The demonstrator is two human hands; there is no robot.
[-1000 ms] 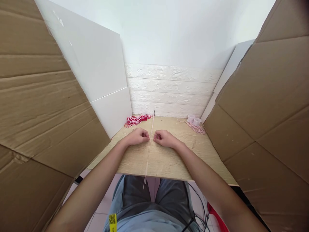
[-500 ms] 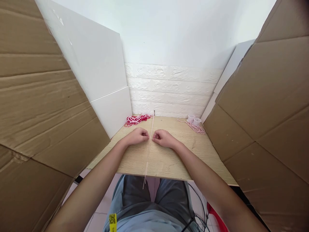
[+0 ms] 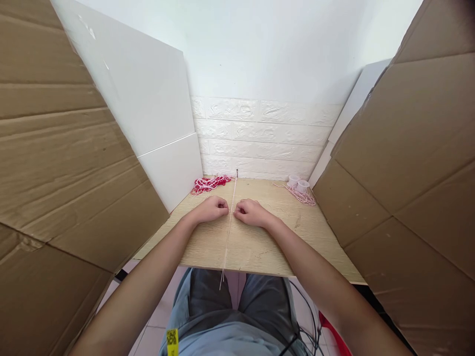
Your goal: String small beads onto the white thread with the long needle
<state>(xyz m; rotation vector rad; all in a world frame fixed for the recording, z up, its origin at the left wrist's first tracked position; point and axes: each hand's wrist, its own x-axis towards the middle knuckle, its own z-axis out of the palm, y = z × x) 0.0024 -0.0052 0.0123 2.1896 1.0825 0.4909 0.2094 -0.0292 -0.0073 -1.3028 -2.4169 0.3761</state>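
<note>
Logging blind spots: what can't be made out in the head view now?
Head view:
Whether the bare left hand and bare right hand pinch anything at the thin pale cord: too small.
Any contents of translucent plastic cups: too small.
Yellow printed tag's lower end: cut off by bottom edge.

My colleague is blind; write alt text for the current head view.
A person's left hand and right hand, both pinched, flank a thin pale cord stretched from a small dark peg over a pale wooden board. Behind, a red and white cord tangle lies at left; pale pink cord and two small translucent plastic cups at right.
</note>
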